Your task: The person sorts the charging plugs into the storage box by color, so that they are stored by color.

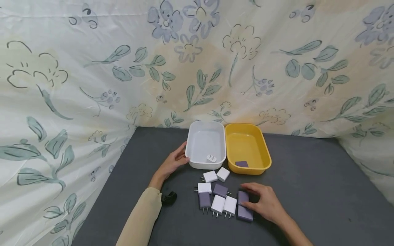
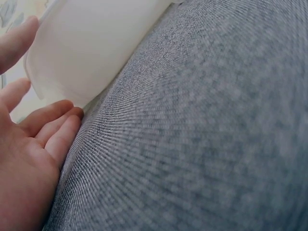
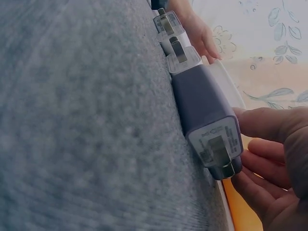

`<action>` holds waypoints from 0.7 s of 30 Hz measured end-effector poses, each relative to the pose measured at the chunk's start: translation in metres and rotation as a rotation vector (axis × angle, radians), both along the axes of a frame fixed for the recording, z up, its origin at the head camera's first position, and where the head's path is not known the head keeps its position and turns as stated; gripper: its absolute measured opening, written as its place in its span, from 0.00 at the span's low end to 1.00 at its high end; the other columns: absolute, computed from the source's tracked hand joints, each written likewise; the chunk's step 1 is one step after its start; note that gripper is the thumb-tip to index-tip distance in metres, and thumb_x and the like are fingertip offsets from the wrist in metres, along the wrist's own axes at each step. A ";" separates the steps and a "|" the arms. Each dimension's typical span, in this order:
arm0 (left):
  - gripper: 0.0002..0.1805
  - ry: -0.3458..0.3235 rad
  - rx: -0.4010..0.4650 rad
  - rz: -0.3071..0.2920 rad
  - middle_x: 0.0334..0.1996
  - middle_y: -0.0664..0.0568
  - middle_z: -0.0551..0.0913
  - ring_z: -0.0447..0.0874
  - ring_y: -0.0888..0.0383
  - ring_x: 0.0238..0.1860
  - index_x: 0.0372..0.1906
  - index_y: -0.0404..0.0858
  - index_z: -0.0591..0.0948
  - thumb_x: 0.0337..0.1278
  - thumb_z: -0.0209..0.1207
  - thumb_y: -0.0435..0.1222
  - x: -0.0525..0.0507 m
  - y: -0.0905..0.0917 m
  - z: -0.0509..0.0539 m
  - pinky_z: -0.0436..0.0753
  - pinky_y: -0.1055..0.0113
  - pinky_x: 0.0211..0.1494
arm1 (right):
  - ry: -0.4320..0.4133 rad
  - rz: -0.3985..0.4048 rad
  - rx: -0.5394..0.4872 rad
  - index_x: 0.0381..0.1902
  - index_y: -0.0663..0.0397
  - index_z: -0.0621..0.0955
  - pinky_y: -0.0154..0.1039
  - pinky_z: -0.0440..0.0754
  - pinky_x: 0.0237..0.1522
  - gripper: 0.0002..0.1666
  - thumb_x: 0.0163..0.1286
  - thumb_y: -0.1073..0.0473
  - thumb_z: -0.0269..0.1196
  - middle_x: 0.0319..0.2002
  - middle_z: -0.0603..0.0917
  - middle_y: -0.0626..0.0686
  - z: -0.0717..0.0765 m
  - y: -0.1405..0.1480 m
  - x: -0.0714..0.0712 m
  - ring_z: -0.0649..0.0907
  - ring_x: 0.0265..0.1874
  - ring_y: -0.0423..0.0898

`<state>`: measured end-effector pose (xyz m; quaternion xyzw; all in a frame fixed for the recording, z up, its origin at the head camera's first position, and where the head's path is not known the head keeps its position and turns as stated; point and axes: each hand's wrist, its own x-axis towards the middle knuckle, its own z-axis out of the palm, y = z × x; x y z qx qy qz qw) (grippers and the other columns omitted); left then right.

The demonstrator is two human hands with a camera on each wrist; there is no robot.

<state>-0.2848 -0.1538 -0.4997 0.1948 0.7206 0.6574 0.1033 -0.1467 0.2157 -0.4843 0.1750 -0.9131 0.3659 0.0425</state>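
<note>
My left hand (image 1: 172,165) rests against the left side of the white bin (image 1: 191,164), its fingers fairly straight in the left wrist view. One white charger (image 1: 211,158) lies inside that bin. Beside it stands the yellow bin (image 1: 267,164) with a purple charger (image 1: 241,164) in it. Near the front of the table, my right hand (image 1: 266,201) pinches a purple wall charger (image 1: 243,196) between thumb and fingers. Touching that charger is another purple charger (image 1: 245,214), whose metal prongs show in the right wrist view, where it partly hides the pinched one.
Left of my right hand lie several loose chargers, among them a white one (image 1: 230,206) and a purple one (image 1: 204,201). A white charger (image 1: 223,174) lies close to the bins' front. A floral cloth (image 1: 200,61) hangs behind the dark grey table (image 1: 307,177). Something black (image 1: 169,199) sits at my left wrist.
</note>
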 end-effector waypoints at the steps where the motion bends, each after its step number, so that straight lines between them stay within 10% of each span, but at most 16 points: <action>1: 0.42 -0.001 -0.001 0.002 0.72 0.39 0.65 0.66 0.45 0.72 0.78 0.47 0.52 0.64 0.61 0.35 0.000 0.000 0.000 0.71 0.57 0.70 | -0.001 0.008 -0.005 0.50 0.52 0.84 0.35 0.85 0.45 0.32 0.44 0.58 0.80 0.47 0.87 0.46 0.000 0.001 0.000 0.87 0.44 0.42; 14: 0.42 -0.029 -0.030 0.015 0.71 0.38 0.66 0.65 0.44 0.71 0.78 0.49 0.52 0.65 0.59 0.33 0.001 0.000 0.002 0.67 0.50 0.71 | 0.012 0.025 -0.018 0.51 0.55 0.84 0.40 0.86 0.45 0.32 0.45 0.58 0.80 0.48 0.87 0.51 -0.002 0.011 -0.001 0.87 0.44 0.46; 21: 0.42 -0.035 -0.048 -0.007 0.71 0.35 0.64 0.65 0.42 0.71 0.78 0.41 0.50 0.65 0.58 0.31 0.009 0.002 0.021 0.70 0.53 0.70 | 0.033 0.014 -0.033 0.53 0.56 0.83 0.40 0.85 0.47 0.33 0.44 0.64 0.79 0.50 0.86 0.52 -0.006 0.013 -0.002 0.87 0.47 0.48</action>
